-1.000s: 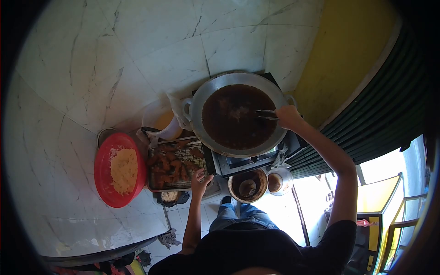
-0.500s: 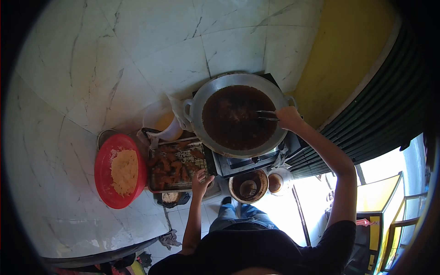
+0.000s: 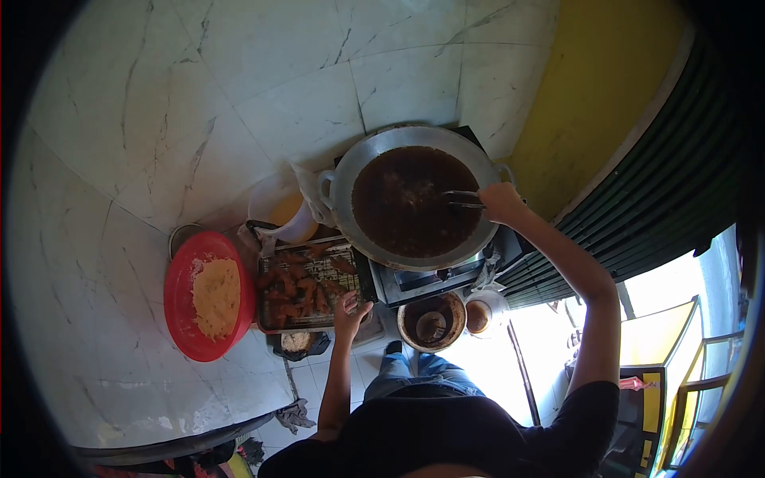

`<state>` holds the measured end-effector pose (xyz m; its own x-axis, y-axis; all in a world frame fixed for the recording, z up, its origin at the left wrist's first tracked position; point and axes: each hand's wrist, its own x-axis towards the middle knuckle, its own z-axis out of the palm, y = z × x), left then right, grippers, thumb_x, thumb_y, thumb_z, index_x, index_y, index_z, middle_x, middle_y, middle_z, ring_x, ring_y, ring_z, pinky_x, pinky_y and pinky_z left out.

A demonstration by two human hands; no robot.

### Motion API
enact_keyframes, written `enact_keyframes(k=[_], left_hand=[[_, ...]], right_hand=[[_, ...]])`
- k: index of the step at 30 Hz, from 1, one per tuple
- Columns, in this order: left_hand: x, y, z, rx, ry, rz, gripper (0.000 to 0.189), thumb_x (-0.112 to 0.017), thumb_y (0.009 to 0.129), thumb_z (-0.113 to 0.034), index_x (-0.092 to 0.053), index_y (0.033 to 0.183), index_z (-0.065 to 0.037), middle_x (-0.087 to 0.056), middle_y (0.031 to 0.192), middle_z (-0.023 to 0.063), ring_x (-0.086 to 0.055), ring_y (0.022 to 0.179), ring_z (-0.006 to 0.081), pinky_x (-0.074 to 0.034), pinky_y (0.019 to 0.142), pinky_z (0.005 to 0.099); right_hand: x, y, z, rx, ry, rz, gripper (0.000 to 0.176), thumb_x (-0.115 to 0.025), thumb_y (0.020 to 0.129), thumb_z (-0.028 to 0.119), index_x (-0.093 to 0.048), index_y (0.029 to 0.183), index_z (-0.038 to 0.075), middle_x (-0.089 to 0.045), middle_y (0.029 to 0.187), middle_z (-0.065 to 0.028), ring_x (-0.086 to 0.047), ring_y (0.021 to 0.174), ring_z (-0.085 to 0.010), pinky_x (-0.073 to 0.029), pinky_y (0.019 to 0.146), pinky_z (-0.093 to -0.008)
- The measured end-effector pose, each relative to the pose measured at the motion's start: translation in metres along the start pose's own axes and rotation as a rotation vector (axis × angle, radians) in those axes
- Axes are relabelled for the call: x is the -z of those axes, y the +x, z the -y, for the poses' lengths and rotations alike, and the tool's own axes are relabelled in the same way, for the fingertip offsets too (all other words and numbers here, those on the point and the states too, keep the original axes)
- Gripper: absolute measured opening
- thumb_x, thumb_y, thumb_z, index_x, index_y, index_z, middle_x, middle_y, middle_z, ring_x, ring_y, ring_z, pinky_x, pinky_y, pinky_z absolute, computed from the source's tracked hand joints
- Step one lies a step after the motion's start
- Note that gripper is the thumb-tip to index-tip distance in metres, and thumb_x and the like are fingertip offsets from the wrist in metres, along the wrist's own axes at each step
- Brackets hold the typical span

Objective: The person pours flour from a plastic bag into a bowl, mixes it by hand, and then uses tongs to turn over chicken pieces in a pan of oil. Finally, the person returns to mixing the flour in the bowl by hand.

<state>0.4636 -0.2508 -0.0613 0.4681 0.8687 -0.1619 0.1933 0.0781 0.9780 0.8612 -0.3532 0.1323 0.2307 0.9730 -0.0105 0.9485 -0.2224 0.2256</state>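
My right hand [image 3: 502, 203] is closed round metal tongs [image 3: 464, 199], whose tips reach over the dark oil [image 3: 398, 227] in a wide metal wok [image 3: 362, 247]. Pale bubbles show in the middle of the oil. At the lower right corner of a rack-lined tray [image 3: 351, 296] is my left hand [image 3: 348, 319], thumb and fingers apart. It seems to touch the tray's edge and holds nothing I can see. Several browned fried pieces [image 3: 299, 291] lie on the rack, mostly towards its left side.
The wok sits on a gas stove [image 3: 398, 291]. A red basin [image 3: 179, 319] of floury mix stands left of the tray, a clear tub [image 3: 296, 227] behind it. Below the stove are a stained pot [image 3: 453, 333] and a white bucket [image 3: 496, 315]. Tiled wall [image 3: 279, 88] rises behind.
The bubbling patch in the oil looks slightly shifted and broken up. Both hands and the tongs stay nearly where they were.
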Motion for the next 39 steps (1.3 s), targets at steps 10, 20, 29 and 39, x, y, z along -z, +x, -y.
enact_keyframes(k=[10, 20, 29, 39], left_hand=[[0.000, -0.002, -0.009, -0.029, 0.012, 0.014, 0.064, -0.077, 0.065, -0.032, -0.048, 0.111, 0.002, -0.052, 0.111, 0.0145, -0.050, 0.104, 0.0260, -0.040, 0.089, 0.0356], [-0.001, -0.008, -0.022, -0.014, -0.015, 0.021, 0.064, -0.076, 0.066, -0.031, -0.048, 0.111, 0.003, -0.052, 0.110, 0.0156, -0.050, 0.104, 0.0263, -0.041, 0.088, 0.0362], [0.000, -0.004, -0.009, -0.017, -0.018, 0.025, 0.067, -0.076, 0.065, -0.034, -0.047, 0.113, 0.003, -0.052, 0.111, 0.0163, -0.051, 0.103, 0.0280, -0.041, 0.087, 0.0371], [0.000, -0.001, -0.002, -0.044, -0.024, 0.027, 0.065, -0.075, 0.066, -0.033, -0.047, 0.112, 0.003, -0.052, 0.111, 0.0166, -0.051, 0.103, 0.0282, -0.041, 0.088, 0.0368]], right_hand=[[0.025, -0.028, 0.034, 0.070, 0.008, 0.034, 0.011, -0.061, 0.064, 0.013, -0.061, 0.072, 0.007, -0.061, 0.067, -0.0111, -0.062, 0.068, -0.0265, -0.048, 0.058, -0.0373], [0.024, -0.011, 0.059, 0.106, 0.019, -0.019, 0.011, -0.060, 0.063, 0.014, -0.063, 0.072, 0.007, -0.061, 0.067, -0.0120, -0.063, 0.068, -0.0269, -0.049, 0.061, -0.0364], [0.021, 0.034, 0.064, 0.086, 0.015, -0.059, 0.009, -0.060, 0.062, 0.012, -0.064, 0.068, 0.007, -0.062, 0.066, -0.0121, -0.063, 0.067, -0.0272, -0.050, 0.061, -0.0367], [0.013, 0.062, 0.046, 0.034, -0.027, -0.053, 0.010, -0.063, 0.059, 0.011, -0.064, 0.068, 0.008, -0.062, 0.067, -0.0112, -0.063, 0.068, -0.0264, -0.050, 0.061, -0.0361]])
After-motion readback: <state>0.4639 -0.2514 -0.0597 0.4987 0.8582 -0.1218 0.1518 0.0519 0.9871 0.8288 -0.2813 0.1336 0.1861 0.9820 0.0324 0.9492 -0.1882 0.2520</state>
